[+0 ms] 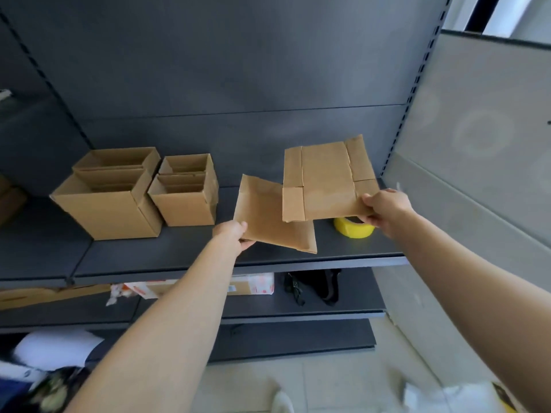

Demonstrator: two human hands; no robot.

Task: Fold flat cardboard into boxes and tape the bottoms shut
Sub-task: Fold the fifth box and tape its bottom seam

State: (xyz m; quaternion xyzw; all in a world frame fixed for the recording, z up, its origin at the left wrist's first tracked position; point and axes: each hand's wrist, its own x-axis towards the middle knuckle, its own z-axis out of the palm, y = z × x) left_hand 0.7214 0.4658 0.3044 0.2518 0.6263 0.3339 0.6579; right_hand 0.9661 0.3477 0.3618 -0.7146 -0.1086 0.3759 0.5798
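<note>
Dark grey metal shelf [149, 254], perforated uprights, plain back panel [238, 70].

Two folded boxes stand on the shelf at left, top flaps open and upright. The large box [101, 210] touches or nearly touches the smaller box [185, 201] on its right.

Two flat cardboard blanks are mid-shelf, one per hand.
- Left blank [274, 216]: nearly level, skewed, long axis from far-left to near-right, near-right corner at the shelf's front edge. Can't tell if it rests on the shelf.
- Right blank [325, 180]: lifted clear and tipped up to face the camera. Its creases run near-vertical, with end flaps at the left and right edges. Its lower left corner overlaps the left blank in view.

Left hand [231, 234] pinches the left blank's near-left corner, thumb on top, fingers curled under. The blank extends right, away from the fingers.

Right hand [386, 207] pinches the right blank's lower right corner, thumb on the front face, fingers behind. The blank extends up and left from the grip.

Yellow tape roll [353, 229] lies flat on the shelf, just below the right hand, its top hidden by the right blank.
</note>
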